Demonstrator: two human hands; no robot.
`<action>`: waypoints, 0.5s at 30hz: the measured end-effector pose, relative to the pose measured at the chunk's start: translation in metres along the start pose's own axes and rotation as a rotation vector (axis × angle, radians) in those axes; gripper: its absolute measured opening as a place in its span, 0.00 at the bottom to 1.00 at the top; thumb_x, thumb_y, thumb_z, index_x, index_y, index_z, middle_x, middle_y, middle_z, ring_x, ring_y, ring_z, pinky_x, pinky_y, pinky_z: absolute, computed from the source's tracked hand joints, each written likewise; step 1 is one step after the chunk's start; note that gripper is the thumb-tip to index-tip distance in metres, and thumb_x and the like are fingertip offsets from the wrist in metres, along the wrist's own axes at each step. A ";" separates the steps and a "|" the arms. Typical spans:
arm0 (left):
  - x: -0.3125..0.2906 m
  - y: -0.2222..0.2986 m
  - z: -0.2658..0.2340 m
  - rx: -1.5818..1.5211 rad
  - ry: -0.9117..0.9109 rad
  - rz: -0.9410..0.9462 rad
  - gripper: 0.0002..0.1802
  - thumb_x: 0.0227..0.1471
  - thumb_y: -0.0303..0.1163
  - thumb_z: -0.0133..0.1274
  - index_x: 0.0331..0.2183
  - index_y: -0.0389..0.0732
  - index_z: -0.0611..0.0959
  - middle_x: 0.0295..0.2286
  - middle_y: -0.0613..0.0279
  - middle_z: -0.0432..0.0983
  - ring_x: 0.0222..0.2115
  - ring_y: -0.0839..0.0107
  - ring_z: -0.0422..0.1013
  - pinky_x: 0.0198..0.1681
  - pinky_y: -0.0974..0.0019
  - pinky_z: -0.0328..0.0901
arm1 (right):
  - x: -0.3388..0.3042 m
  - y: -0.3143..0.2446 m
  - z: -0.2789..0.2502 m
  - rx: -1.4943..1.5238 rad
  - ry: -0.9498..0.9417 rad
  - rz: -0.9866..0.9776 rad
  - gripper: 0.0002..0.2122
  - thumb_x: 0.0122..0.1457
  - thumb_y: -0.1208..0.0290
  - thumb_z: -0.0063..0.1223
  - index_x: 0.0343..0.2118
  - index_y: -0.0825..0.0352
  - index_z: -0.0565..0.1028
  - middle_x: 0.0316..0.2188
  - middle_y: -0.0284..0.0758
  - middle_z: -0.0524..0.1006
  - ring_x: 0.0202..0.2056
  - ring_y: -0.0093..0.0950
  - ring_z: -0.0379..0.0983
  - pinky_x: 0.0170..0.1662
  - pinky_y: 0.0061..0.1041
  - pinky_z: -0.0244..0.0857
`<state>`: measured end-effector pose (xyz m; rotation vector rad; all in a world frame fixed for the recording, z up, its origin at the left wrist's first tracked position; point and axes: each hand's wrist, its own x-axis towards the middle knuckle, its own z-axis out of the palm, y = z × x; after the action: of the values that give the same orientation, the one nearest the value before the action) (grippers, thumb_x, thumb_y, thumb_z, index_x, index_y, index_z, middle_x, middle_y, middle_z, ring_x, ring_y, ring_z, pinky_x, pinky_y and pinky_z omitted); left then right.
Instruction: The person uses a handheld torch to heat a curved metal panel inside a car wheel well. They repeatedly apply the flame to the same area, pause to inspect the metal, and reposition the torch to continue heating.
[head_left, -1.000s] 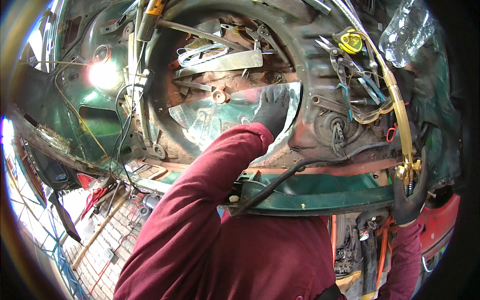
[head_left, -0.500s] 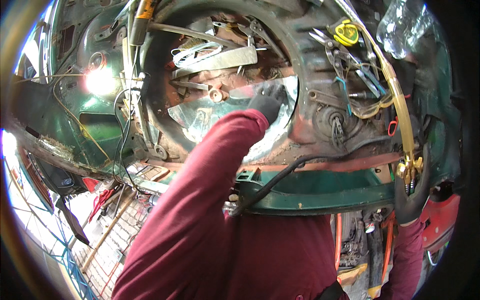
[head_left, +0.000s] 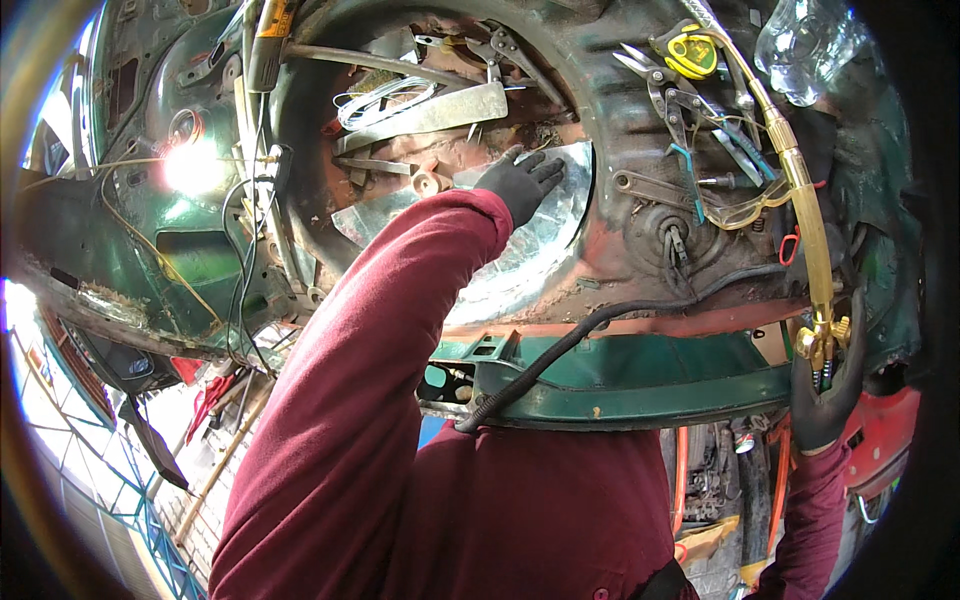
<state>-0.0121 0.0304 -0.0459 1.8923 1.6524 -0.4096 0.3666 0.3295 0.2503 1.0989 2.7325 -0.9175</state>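
My left hand, in a black glove, lies on a shiny sheet-metal piece with its fingers spread. The sheet has a curved edge and sits in the round well of a green car body, partly hidden under my sleeve. At the far right my gloved right hand is closed around the valve end of a brass gas torch, whose long tube points away from me. A round rusty fitting and a flat metal strip lie just beyond the sheet.
Tin snips, a yellow tape measure, safety glasses and a clear plastic bottle lie at the right. A black cable crosses the front edge. A bright lamp shines at left, near an angle grinder.
My left hand has shifted slightly left and away from me over the sheet, its fingers now more spread. The right hand keeps its hold on the torch. The view has shifted a little.
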 end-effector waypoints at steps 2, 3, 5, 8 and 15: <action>0.000 0.000 0.000 0.015 -0.020 -0.007 0.35 0.67 0.32 0.45 0.73 0.51 0.67 0.73 0.66 0.62 0.71 0.62 0.62 0.75 0.45 0.53 | -0.004 0.003 0.000 0.040 -0.008 0.024 0.36 0.65 0.82 0.61 0.74 0.76 0.58 0.71 0.51 0.66 0.66 0.40 0.68 0.70 0.39 0.60; 0.001 0.001 0.002 0.017 -0.013 -0.021 0.35 0.67 0.32 0.45 0.73 0.52 0.66 0.73 0.67 0.62 0.71 0.62 0.62 0.75 0.45 0.52 | -0.004 0.005 -0.001 0.058 -0.012 0.030 0.36 0.65 0.82 0.61 0.74 0.76 0.58 0.71 0.51 0.66 0.66 0.40 0.68 0.70 0.39 0.60; 0.000 0.002 0.006 0.008 -0.005 -0.029 0.35 0.67 0.32 0.45 0.73 0.52 0.66 0.73 0.68 0.62 0.71 0.62 0.62 0.75 0.44 0.52 | 0.000 0.002 -0.002 0.010 -0.011 -0.006 0.36 0.64 0.82 0.60 0.74 0.76 0.58 0.71 0.51 0.66 0.66 0.39 0.68 0.70 0.39 0.60; 0.000 -0.001 0.003 0.004 -0.001 -0.008 0.34 0.67 0.32 0.45 0.73 0.51 0.67 0.73 0.69 0.62 0.71 0.63 0.62 0.75 0.44 0.52 | 0.003 -0.002 0.000 0.033 0.001 0.005 0.36 0.64 0.83 0.60 0.74 0.76 0.58 0.71 0.50 0.66 0.66 0.39 0.69 0.69 0.38 0.61; 0.004 0.006 -0.003 0.034 -0.001 -0.033 0.32 0.67 0.33 0.45 0.71 0.50 0.70 0.72 0.66 0.64 0.71 0.62 0.62 0.75 0.45 0.54 | -0.005 0.006 0.001 0.114 0.002 0.078 0.36 0.64 0.82 0.60 0.74 0.76 0.58 0.71 0.49 0.67 0.66 0.38 0.69 0.69 0.38 0.61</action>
<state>-0.0060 0.0353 -0.0447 1.8914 1.6878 -0.4538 0.3743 0.3297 0.2478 1.2160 2.6463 -1.0730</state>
